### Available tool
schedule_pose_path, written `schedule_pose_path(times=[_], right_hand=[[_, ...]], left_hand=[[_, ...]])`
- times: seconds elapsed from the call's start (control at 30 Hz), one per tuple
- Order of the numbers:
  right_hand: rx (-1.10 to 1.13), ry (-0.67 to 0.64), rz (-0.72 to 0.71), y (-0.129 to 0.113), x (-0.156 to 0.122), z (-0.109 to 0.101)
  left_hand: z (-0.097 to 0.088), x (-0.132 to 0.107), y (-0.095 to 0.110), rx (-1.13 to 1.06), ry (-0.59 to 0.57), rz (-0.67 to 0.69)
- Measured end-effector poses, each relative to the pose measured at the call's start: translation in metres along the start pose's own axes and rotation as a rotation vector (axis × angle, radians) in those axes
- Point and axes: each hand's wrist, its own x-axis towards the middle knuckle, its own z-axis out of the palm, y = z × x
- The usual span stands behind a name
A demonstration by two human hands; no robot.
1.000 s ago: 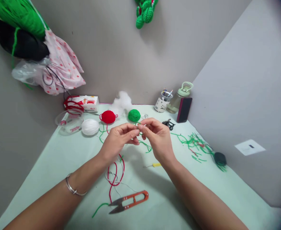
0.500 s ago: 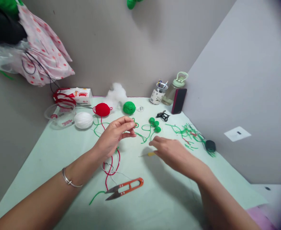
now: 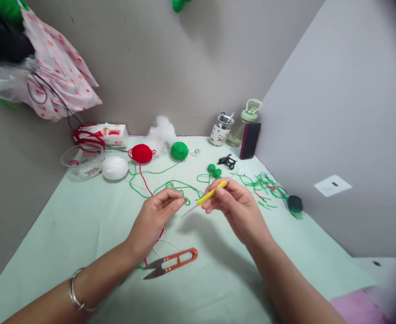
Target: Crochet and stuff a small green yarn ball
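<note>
Between thumb and forefinger, my left hand pinches a small loop of green yarn. My right hand holds a crochet hook with a yellow handle, its metal shaft slanting down toward the loop. The lower tip is just below the loop, apart from it as far as I can see. Strands of green yarn trail behind my hands to the green ball of yarn. Small green crocheted balls lie past my right hand, partly hidden by it.
Orange-handled thread snips lie in front. Red yarn and white yarn balls sit back left, near white stuffing. A black hair clip, phone, bottle, pen cup and green scraps are right.
My right hand has lifted the crochet hook off the table and brought it near my left. My left hand has lowered toward me with the yarn loop.
</note>
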Motion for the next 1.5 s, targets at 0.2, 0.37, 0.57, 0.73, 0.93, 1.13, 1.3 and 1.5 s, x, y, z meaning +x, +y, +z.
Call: schedule_pose_path(times=[0.2,0.37,0.57,0.73,0.93,1.13,1.3,1.5], right_hand=[[0.166,0.169,-0.016,0.017,0.000,0.004],[0.105,0.179,-0.095,0.015,-0.006,-0.002],[0.000,0.135,-0.241,0.017,-0.014,-0.001],[-0.230,0.069,-0.400,0.014,-0.020,0.006],[-0.513,0.019,-0.537,0.017,-0.027,0.015],[-1.076,-0.068,-1.028,0.018,-0.030,0.021],[-1.217,-0.024,-1.144,0.024,-0.026,0.022],[-0.916,0.064,-0.946,0.024,-0.032,0.023]], left_hand=[[0.001,-0.007,-0.007,-0.028,-0.005,-0.020],[0.001,-0.005,-0.009,-0.049,0.003,-0.030],[0.002,-0.007,-0.008,-0.059,-0.004,-0.018],[0.002,-0.007,-0.007,-0.090,0.035,0.009],[0.002,-0.006,-0.008,-0.136,0.051,-0.023],[0.002,-0.008,-0.010,-0.194,-0.041,-0.071],[0.002,-0.009,-0.008,-0.253,-0.112,-0.091],[0.002,-0.008,0.001,-0.312,-0.109,-0.126]])
